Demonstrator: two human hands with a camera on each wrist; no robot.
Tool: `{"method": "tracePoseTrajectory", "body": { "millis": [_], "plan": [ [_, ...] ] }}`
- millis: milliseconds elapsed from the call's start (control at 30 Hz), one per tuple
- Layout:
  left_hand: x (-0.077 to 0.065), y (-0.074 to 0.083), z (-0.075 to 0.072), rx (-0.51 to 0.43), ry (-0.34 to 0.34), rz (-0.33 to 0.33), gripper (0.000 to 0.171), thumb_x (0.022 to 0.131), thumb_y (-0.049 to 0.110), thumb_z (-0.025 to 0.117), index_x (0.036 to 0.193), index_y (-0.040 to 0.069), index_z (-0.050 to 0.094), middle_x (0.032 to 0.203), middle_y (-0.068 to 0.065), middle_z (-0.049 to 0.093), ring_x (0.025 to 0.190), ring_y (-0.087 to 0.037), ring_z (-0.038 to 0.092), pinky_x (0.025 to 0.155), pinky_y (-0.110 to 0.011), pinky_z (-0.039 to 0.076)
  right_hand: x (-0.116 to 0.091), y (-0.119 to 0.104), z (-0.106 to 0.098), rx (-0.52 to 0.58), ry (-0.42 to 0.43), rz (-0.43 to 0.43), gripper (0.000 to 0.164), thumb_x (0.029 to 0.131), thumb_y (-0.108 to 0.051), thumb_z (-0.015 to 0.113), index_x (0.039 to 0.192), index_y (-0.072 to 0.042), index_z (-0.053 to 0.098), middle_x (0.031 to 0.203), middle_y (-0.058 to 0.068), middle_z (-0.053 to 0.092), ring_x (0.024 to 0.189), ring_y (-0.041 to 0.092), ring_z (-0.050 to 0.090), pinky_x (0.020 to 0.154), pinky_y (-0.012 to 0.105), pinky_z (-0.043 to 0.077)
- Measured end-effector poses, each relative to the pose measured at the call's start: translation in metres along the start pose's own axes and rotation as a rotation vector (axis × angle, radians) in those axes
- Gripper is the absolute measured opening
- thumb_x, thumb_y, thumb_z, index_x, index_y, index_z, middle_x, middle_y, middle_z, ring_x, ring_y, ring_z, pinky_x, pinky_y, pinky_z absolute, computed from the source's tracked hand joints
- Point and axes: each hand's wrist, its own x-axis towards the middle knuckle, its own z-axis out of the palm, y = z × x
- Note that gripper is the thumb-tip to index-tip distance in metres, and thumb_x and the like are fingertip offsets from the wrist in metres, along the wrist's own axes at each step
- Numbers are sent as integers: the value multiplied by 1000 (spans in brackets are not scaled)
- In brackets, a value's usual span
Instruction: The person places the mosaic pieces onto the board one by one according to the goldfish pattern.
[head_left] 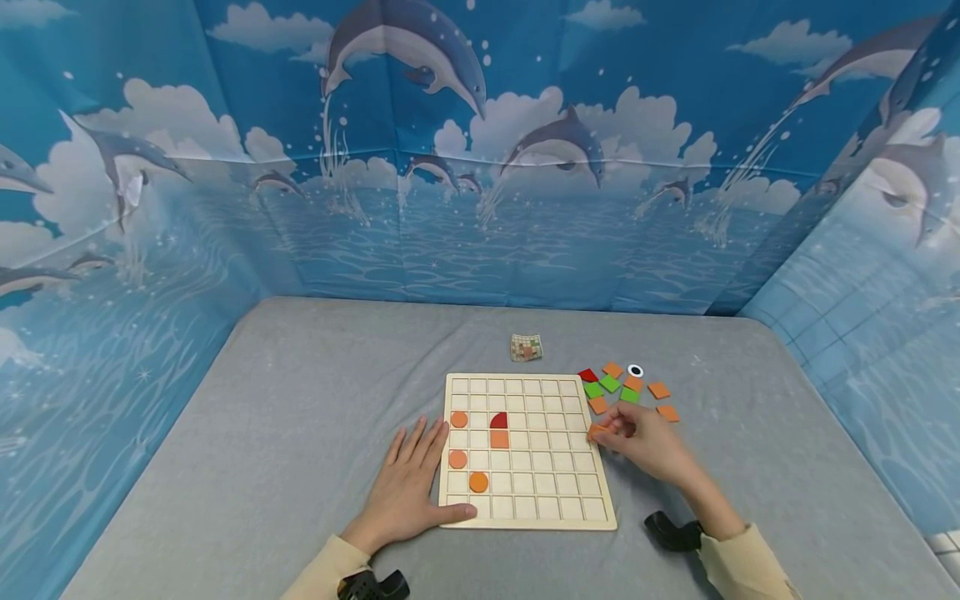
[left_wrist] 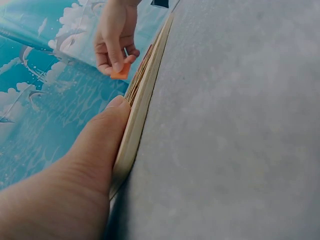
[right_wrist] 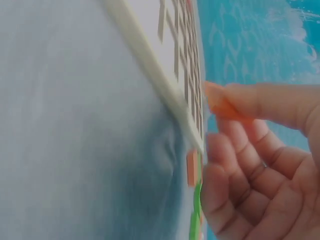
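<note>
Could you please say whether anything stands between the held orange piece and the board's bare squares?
Nothing visible does: the right hand pinches the orange piece at the right edge of the board, beside bare squares. The left hand rests at the opposite edge; loose tiles lie outside the board.

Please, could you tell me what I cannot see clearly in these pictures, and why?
Head view: the small card is too small to read its pattern.
Head view: the left hand covers part of the board's near-left corner with its thumb.
Left wrist view: the picture's edge cuts off the left hand.
Right wrist view: the orange tile is blurred, partly hidden by the right hand's thumb.
</note>
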Motion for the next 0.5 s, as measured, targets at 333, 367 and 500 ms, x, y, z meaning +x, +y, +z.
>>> {"method": "tracePoseTrajectory", "body": {
  "millis": [333, 367, 500],
  "plan": [
    [-1, 2, -2, -1, 15, 12, 114, 73, 82, 48, 151, 3, 22, 155, -9, 21, 142, -29, 10, 112, -48, 5, 11, -14, 19, 185, -94, -45, 16, 85, -15, 73, 94, -5, 65, 80, 3, 60, 68, 19, 56, 55, 24, 47],
    [-1, 2, -3, -3, 17, 12, 113, 73, 82, 48, 151, 3, 22, 155, -10, 21, 142, -29, 11, 112, -48, 5, 12, -15, 21, 183, -101, -49, 16, 85, -15, 73, 94, -6, 65, 80, 3, 60, 69, 19, 57, 56, 24, 48],
    [0, 2, -3, -6, 10, 5, 113, 73, 82, 48, 151, 4, 22, 155, -9, 21, 142, -29, 10, 112, -48, 4, 17, -24, 29, 182, -134, -94, 13, 86, -15, 72, 94, -7, 66, 80, 2, 60, 68, 18, 56, 58, 25, 48]
  ]
}}
